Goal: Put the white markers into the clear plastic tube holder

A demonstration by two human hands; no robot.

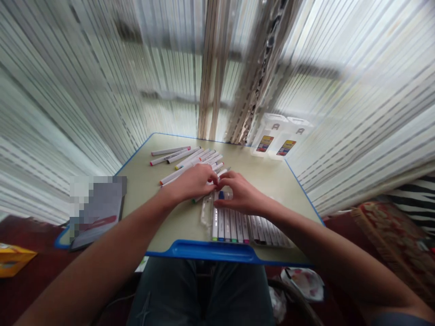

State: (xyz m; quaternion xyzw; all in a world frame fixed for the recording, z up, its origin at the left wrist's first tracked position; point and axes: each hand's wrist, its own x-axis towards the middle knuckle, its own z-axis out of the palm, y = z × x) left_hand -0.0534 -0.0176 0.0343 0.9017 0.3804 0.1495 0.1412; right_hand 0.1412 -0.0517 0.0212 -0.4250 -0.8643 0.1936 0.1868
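My left hand (199, 182) reaches in over the loose white markers (185, 157), its fingers curled in and its fingertips meeting those of my right hand (239, 194). What the left fingers hold is hidden. The right hand arches over the upper end of a clear plastic case (205, 213), thumb and forefinger at the top of its leftmost marker (215, 222). Beside that one, a blue-capped marker (221, 222) lies in the row with several others. A green-ended marker (198, 198) pokes out beneath the left hand.
Another row of markers (268, 231) lies right of the first. Two clear empty cases (270, 136) stand at the back right of the blue-edged table (136, 208). A dark flat device (102, 217), partly pixelated, lies at the left edge. Striped curtains (170, 68) hang behind.
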